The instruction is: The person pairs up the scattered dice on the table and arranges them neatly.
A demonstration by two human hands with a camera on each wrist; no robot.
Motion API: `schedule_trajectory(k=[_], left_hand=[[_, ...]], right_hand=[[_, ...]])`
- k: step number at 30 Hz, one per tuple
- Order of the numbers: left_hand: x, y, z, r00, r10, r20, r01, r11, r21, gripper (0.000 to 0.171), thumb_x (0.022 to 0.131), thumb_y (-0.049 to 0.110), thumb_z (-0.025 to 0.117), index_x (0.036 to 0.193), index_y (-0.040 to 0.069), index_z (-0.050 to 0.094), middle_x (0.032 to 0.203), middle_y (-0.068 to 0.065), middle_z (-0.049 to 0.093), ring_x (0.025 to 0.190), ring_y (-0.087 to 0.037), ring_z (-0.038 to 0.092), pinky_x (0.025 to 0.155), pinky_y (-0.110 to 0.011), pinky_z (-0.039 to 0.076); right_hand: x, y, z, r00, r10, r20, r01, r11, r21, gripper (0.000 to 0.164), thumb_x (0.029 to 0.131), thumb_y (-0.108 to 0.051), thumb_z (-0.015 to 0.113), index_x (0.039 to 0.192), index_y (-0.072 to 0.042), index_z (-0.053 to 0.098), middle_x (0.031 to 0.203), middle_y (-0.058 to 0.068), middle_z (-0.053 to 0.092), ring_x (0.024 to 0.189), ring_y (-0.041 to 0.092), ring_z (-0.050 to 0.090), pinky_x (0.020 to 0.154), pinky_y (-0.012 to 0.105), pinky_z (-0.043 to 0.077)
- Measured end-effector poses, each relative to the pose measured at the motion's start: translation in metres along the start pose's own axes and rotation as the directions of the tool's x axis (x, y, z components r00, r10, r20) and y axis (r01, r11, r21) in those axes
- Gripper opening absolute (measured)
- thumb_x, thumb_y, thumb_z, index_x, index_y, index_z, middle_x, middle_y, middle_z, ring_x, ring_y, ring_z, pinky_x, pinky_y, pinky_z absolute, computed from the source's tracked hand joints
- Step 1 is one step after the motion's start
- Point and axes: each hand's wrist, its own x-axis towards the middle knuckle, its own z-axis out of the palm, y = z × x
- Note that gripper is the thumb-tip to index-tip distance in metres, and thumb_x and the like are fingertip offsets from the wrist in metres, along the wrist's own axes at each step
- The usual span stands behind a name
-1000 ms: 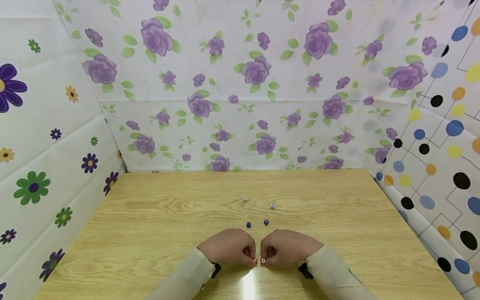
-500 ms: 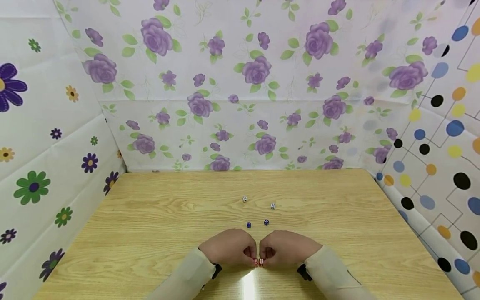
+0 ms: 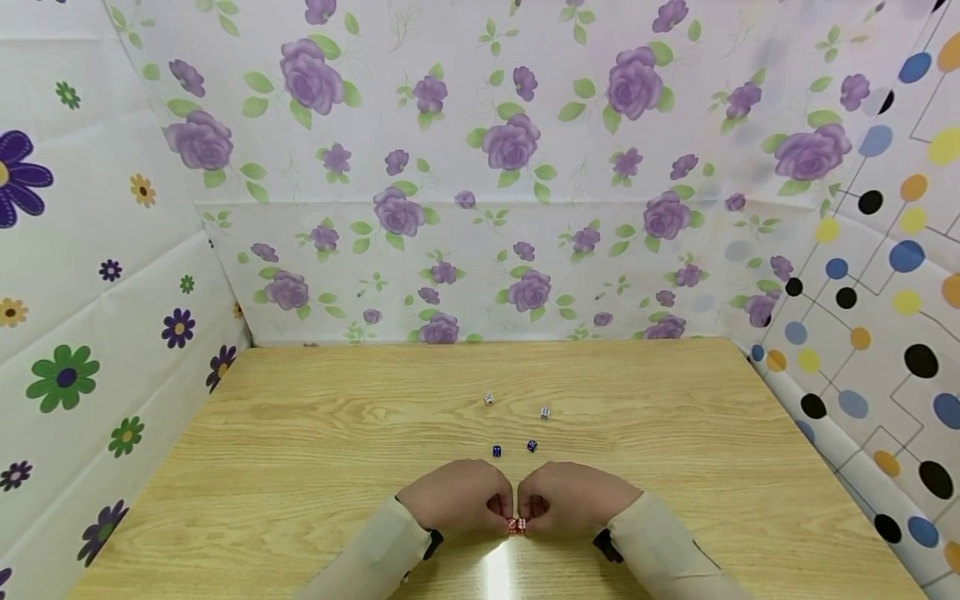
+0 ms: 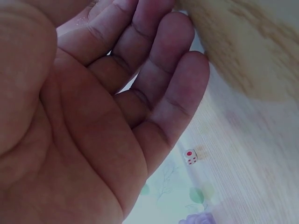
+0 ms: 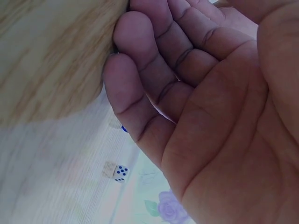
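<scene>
Near the front of the table, my left hand (image 3: 461, 496) pinches a red die (image 3: 512, 525) between thumb and fingertips. Mirroring it, my right hand (image 3: 573, 498) pinches a second red die (image 3: 522, 525). The two red dice sit side by side on the wood; whether their faces fully touch is too small to tell. In both wrist views the pinched dice are hidden, and the other fingers curl in with their tips down by the table. Just beyond the hands lie two dark blue dice (image 3: 497, 451), and farther back two white dice (image 3: 488, 400).
The wooden table (image 3: 315, 442) stretches to both sides. A floral cloth (image 3: 465, 167) hangs behind it, with patterned cloths at left and right. A white die with red pips (image 4: 190, 157) shows in the left wrist view, one with blue pips (image 5: 120, 172) in the right.
The two hands have come slightly closer together, bringing the red dice from a small gap to side by side. The blue and white dice have stayed in place.
</scene>
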Motion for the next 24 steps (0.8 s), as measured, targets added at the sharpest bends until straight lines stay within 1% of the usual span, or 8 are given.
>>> schedule_trajectory(k=[7, 16, 24], left_hand=[[-0.0005, -0.0001, -0.0006, 1.000, 0.008, 0.001, -0.008, 1.000, 0.000, 0.010, 0.088, 0.025, 0.084, 0.083, 0.026, 0.075, 0.075, 0.022, 0.061, 0.070, 0.006, 0.057, 0.069, -0.015, 0.048], [0.0005, -0.0009, -0.0004, 1.000, 0.012, -0.005, -0.012, 1.000, 0.017, 0.016, 0.085, 0.027, 0.086, 0.079, 0.028, 0.071, 0.074, 0.022, 0.060, 0.069, 0.006, 0.056, 0.068, -0.015, 0.047], [-0.0005, -0.0004, -0.0011, 1.000, 0.007, -0.022, -0.007, 1.000, -0.013, 0.015, 0.085, 0.027, 0.087, 0.080, 0.028, 0.072, 0.077, 0.022, 0.062, 0.071, 0.006, 0.057, 0.070, -0.016, 0.049]], right_hand=[[0.0001, 0.0018, 0.0007, 1.000, -0.012, -0.004, 0.012, 1.000, -0.014, 0.012, 0.090, -0.016, 0.078, 0.086, -0.025, 0.072, 0.078, -0.021, 0.061, 0.068, -0.003, 0.055, 0.065, 0.020, 0.049], [-0.0006, 0.0016, -0.0009, 1.000, -0.008, -0.010, 0.008, 1.000, -0.010, 0.012, 0.090, -0.016, 0.079, 0.086, -0.025, 0.071, 0.078, -0.021, 0.061, 0.068, -0.004, 0.054, 0.065, 0.020, 0.049], [0.0004, 0.0028, 0.0001, 1.000, -0.007, -0.004, 0.007, 1.000, -0.007, 0.014, 0.090, -0.015, 0.079, 0.085, -0.025, 0.071, 0.076, -0.021, 0.061, 0.065, -0.004, 0.053, 0.062, 0.019, 0.048]])
